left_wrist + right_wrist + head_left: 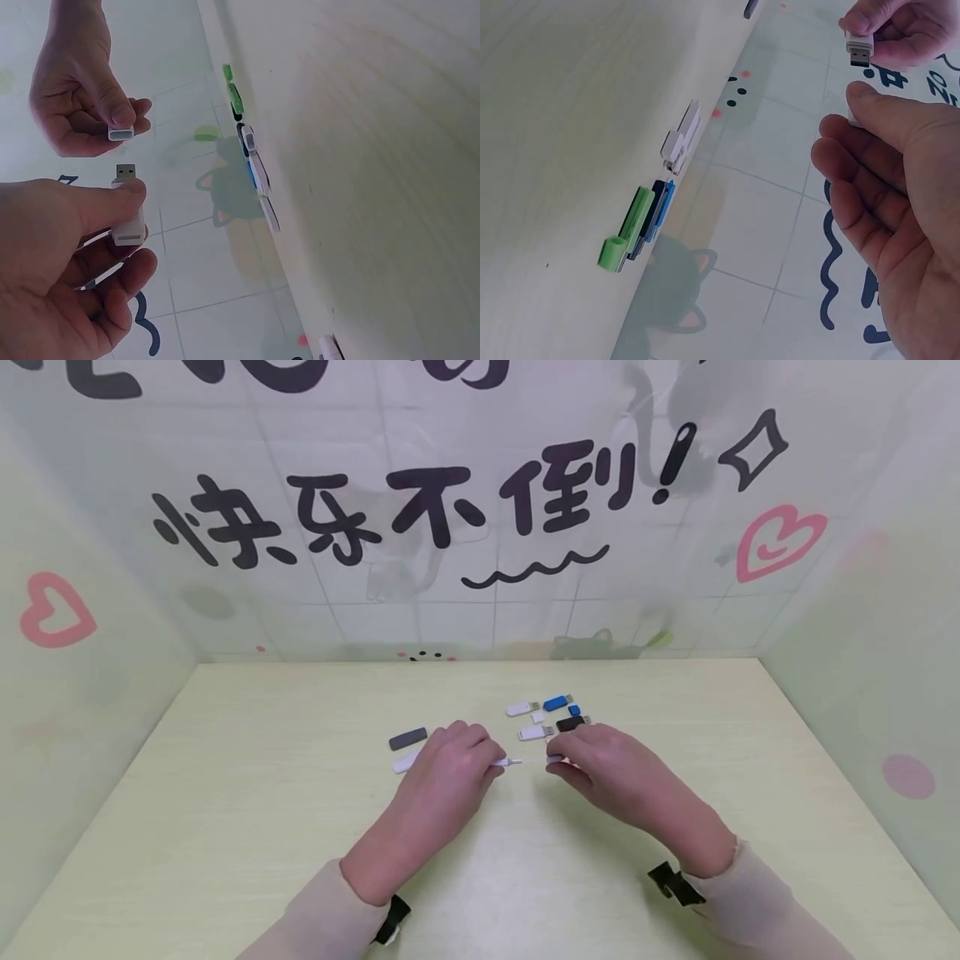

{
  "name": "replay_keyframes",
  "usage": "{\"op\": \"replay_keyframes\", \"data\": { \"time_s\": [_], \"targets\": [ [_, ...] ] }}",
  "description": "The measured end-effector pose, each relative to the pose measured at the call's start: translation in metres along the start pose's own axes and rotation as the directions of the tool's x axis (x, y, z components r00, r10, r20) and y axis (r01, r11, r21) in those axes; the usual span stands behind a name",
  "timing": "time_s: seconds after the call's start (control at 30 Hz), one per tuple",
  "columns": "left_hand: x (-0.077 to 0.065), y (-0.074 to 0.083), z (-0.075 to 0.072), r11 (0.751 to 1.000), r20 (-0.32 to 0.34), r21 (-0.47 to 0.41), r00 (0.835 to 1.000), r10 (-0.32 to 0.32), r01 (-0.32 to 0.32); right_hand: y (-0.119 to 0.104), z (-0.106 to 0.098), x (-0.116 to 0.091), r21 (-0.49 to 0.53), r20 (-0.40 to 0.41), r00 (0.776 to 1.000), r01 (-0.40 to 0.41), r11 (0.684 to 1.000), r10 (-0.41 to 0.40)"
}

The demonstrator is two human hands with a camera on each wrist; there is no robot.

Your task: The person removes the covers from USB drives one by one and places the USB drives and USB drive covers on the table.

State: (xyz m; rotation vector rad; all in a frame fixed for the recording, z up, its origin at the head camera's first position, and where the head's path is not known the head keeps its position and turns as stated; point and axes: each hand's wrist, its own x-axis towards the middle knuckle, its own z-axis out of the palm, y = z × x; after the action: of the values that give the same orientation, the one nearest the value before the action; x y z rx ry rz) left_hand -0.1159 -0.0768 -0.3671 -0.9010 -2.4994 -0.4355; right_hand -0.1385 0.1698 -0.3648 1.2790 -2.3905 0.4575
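My left hand (450, 764) pinches a white USB flash drive (129, 229) between thumb and fingers. Its bare metal plug (125, 172) points toward the right hand. Opposite it, my right hand (615, 772) pinches a small white cap (121, 134), its opening facing the plug. A short gap separates plug and cap. Both hands are raised over the table. In the right wrist view the cap is mostly hidden behind the thumb and fingers, while the drive's plug (860, 57) shows above them.
Behind the right hand lie uncapped drives: white ones (519, 709), a blue one (556, 702) and a black one (570, 723), with loose caps (574, 710). A green drive (636, 214) lies beside them. Dark grey (407, 739) and white (405, 764) sticks lie left. Walls (495, 610) enclose the table.
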Motion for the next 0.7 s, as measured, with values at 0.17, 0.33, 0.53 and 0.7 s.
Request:
{"op": "replay_keyframes", "data": {
  "time_s": [0.17, 0.33, 0.53, 0.7],
  "targets": [
    [0.006, 0.001, 0.002, 0.999, 0.035, 0.025, 0.999, -0.027, 0.027, 0.003, -0.002, -0.004, -0.007, 0.001, 1.000, -0.001, 1.000, 0.001],
    [0.013, 0.002, 0.005, 0.998, 0.093, 0.010, 0.994, -0.064, 0.064, 0.005, -0.005, -0.009, -0.015, 0.013, 1.000, -0.010, 1.000, 0.010],
    [0.020, 0.004, 0.011, 0.995, 0.158, -0.007, 0.983, -0.093, 0.095, 0.008, -0.008, -0.015, -0.019, 0.040, 0.999, -0.036, 0.999, 0.036],
    [0.026, 0.007, 0.017, 0.995, 0.216, 0.002, 0.972, -0.096, 0.098, 0.010, -0.011, -0.020, -0.035, 0.046, 0.997, -0.054, 0.998, 0.056]
  ]
}}
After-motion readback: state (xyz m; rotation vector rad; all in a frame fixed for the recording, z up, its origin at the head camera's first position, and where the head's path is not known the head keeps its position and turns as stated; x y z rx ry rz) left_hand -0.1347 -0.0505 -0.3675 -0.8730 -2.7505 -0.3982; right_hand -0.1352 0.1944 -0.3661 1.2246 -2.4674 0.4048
